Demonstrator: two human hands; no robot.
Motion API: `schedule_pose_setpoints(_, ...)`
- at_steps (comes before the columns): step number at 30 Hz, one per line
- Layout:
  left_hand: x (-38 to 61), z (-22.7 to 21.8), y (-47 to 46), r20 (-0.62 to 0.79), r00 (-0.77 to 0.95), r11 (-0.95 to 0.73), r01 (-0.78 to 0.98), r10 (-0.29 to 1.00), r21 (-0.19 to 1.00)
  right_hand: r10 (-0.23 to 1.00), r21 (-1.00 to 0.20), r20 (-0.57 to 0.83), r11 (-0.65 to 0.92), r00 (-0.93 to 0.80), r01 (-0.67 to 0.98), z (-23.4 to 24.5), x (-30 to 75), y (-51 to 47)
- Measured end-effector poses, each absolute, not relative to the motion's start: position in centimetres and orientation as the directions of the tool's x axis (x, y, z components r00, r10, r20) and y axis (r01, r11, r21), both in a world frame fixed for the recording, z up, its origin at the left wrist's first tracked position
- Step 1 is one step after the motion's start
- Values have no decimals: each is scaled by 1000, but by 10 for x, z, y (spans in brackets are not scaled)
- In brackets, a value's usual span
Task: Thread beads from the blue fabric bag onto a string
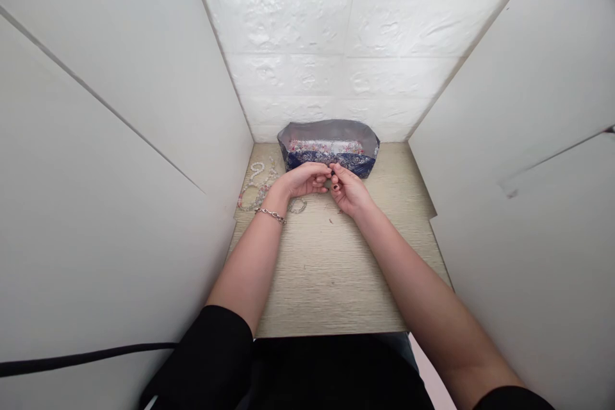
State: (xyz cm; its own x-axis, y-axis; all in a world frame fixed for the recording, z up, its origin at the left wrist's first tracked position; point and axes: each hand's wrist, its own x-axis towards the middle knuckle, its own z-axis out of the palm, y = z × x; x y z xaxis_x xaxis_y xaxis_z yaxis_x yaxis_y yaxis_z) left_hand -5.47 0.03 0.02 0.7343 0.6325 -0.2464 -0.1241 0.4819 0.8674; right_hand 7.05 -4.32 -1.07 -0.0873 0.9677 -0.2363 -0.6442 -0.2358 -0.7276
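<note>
My left hand [305, 180] and my right hand [346, 190] meet fingertip to fingertip over the wooden table [327, 269], just in front of an open blue patterned bag [328, 146]. Both hands have their fingers curled in a pinch around something small that I cannot make out. A chain bracelet [270, 214] sits on my left wrist. Several strands of pale beads [257, 187] lie on the table to the left of my left hand. Another beaded piece [298, 207] shows under my left wrist.
White panels wall in the table on the left [120, 141] and right [519, 115], with a white textured wall [336, 38] behind the bag. A black cable [72, 359] runs along the lower left.
</note>
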Motion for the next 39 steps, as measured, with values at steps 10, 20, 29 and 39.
schedule_pose_setpoints(10,-54,3,-2,-237,734,461,-115,636,880,972,-744,-215,-226,-94,-628,-10,70,-44)
schedule_pose_setpoints(20,-56,-2,1,-218,735,446,-127,642,886,971,-737,-205,-238,-127,-633,-11,71,-43)
schedule_pose_setpoints(29,-56,2,0,-254,714,462,-109,652,880,946,-657,-275,-315,-172,-685,-6,75,-43)
schedule_pose_setpoints(39,-56,-2,1,-227,723,447,-126,653,886,939,-614,-285,-333,-192,-716,-5,74,-44)
